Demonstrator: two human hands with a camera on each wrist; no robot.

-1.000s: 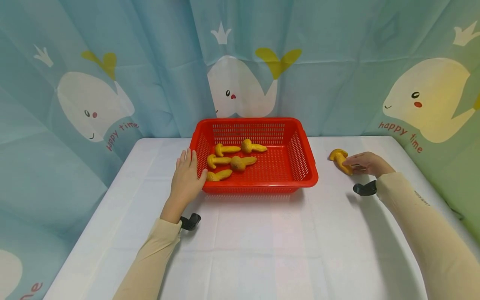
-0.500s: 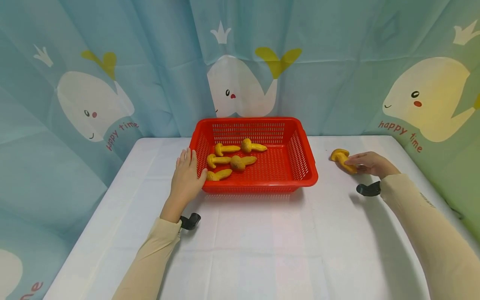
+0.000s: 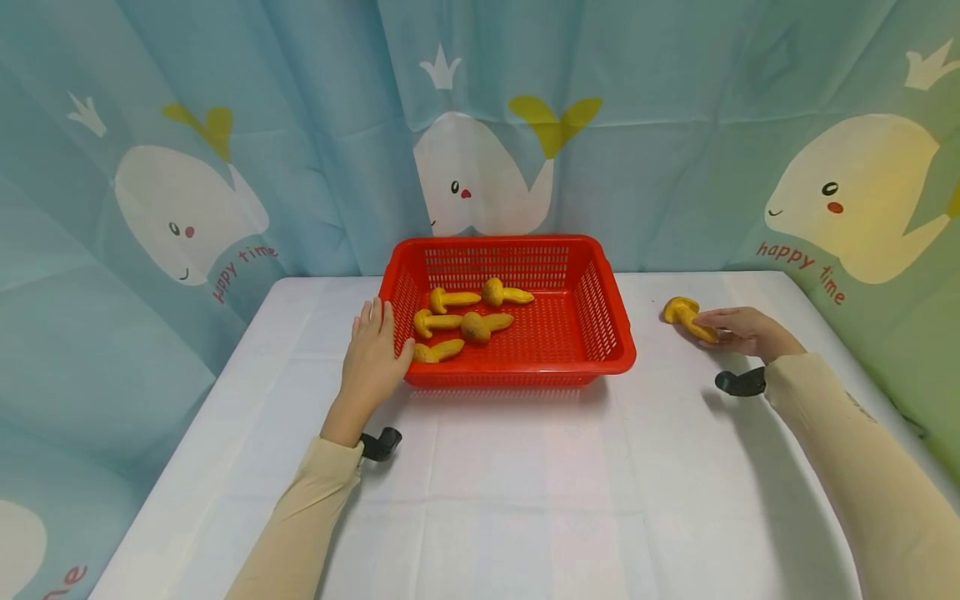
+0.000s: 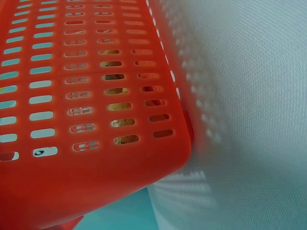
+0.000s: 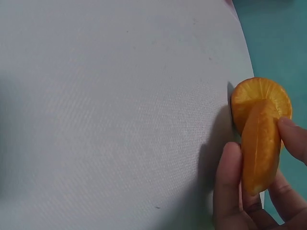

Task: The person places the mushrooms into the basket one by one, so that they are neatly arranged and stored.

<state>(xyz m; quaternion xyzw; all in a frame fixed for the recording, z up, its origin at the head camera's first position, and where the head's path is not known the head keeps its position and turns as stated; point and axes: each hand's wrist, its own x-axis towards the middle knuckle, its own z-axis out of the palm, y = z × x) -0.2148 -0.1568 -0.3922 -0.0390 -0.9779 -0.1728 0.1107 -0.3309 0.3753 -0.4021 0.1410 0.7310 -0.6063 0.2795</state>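
At the right of the table, my right hand pinches a yellow mushroom by its stem, thumb on one side and fingers on the other. The right wrist view shows the stem of that mushroom between the fingertips, with the round cap pointing away. Straight fingers of my left hand rest against the left side of a red plastic basket, its thumb over the front left corner. Several similar mushrooms lie in the left half of the basket. The left wrist view shows the slotted basket wall, but not the hand.
A white cloth covers the table. Behind it hangs a blue curtain with printed whales, close to the basket's back rim. Black wrist cameras sit on the left wrist and the right wrist.
The right hand has shifted slightly to the right, and the mushroom in its fingers has turned and moved a little with it. The left hand and basket have stayed still.
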